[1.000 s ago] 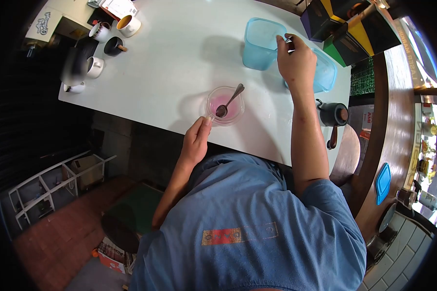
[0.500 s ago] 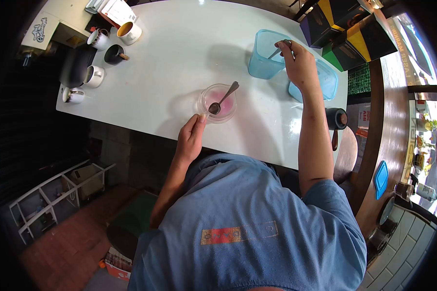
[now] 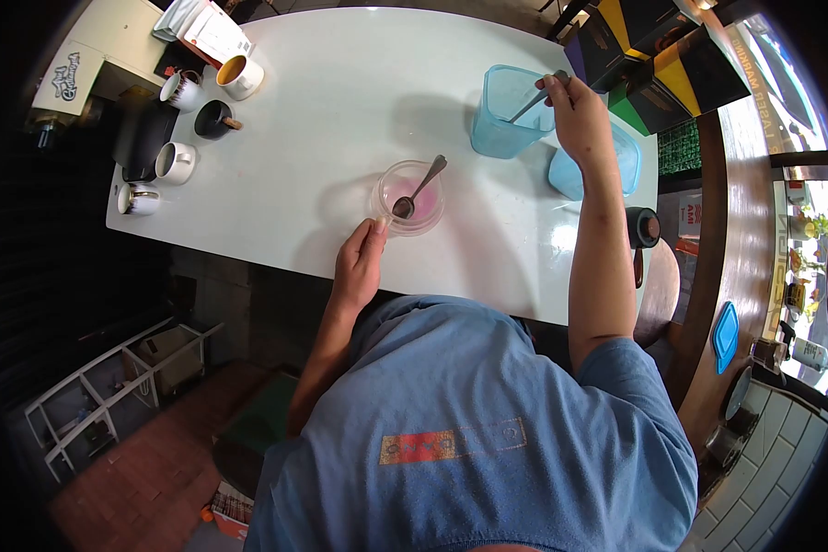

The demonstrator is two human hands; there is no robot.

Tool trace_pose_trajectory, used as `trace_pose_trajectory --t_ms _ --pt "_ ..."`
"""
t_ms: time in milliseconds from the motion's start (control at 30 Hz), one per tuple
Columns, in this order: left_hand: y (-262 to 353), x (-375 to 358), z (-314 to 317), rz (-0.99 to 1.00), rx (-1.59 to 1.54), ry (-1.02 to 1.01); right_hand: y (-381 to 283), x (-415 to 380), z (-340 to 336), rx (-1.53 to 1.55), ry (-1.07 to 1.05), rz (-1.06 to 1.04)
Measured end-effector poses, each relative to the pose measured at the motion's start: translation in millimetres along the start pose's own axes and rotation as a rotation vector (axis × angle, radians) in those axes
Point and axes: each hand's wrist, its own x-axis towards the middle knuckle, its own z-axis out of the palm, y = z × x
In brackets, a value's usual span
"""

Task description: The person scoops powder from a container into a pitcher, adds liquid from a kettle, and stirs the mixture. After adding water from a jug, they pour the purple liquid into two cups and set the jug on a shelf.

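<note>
Left hand (image 3: 359,265) pinches the clear cup (image 3: 421,227) by its handle | cup sits just beyond that hand on the tabletop (image 3: 294,110), pink contents (image 3: 398,191) and a leaning spoon (image 3: 426,178) inside | right hand (image 3: 581,121) pinches a second spoon (image 3: 528,107), lower end at the mouth of the blue tub (image 3: 497,140) just left | other blue tub (image 3: 628,166) partly behind right wrist

- a cup (image 3: 382,189) is standing by the table's (image 3: 304,110) near edge, a spoon (image 3: 425,184) resting in it
- a tall container (image 3: 499,135) is standing behind and right of the cup
- a wide container (image 3: 569,179) is sitting by the right edge
- mugs (image 3: 172,164) are lining the left edge
</note>
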Motion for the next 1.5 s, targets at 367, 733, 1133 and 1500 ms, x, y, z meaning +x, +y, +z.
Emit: trace_pose_trajectory --t_ms 367,733,1133,1500 --pt "2.0 6.7 1.2 -0.024 -0.156 0.019 11.9 -2.1 -28.1 0.221 0.345 0.101" --pt "10.5 15.0 9.6 -0.064 -0.181 -0.063 -4.1 -18.1 -49.8 0.219 0.453 -0.050" --pt "7.5 3.8 10.2 -0.056 -0.233 -0.033 5.0 -11.7 9.8 -0.009 -0.001 -0.167" --pt "4.7 0.7 11.5 -0.077 -0.196 -0.010 -0.3 -5.9 4.3 0.022 -0.083 -0.117"
